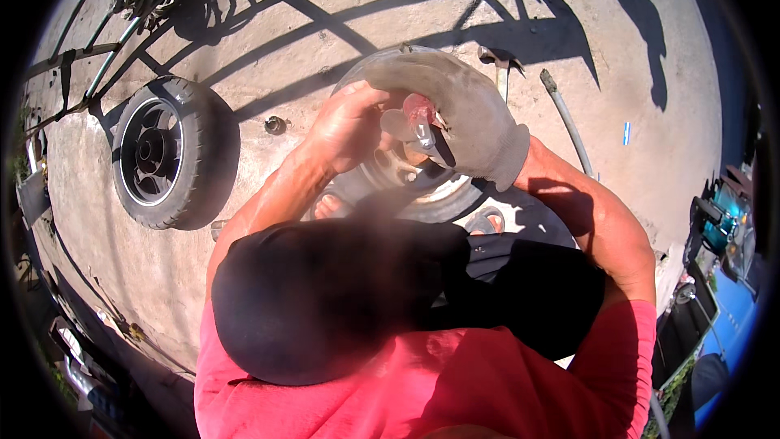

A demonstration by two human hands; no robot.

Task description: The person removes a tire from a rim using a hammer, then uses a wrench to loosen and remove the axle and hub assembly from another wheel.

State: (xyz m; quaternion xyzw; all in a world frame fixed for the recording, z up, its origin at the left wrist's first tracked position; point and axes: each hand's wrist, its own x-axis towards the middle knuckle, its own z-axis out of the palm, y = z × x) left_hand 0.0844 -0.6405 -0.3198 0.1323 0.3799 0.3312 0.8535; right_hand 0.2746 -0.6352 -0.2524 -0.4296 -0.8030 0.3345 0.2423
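Observation:
My left hand is bare, its fingers curled in toward the middle; what its fingertips pinch is hard to make out. Over my right hand is a grey knit glove, the fingers bent around a small tool with a red part and a shiny metal part. A flat, round grey piece shows between the two hands. Beneath them, between my feet, lies a wheel with a pale rim, largely covered by my hands and dark-clad legs.
A motorcycle wheel with tyre is on the concrete at left, near a small metal ring. Beyond my right hand are a hammer, a bar or hose piece and a small blue-white item. A metal frame stands far left.

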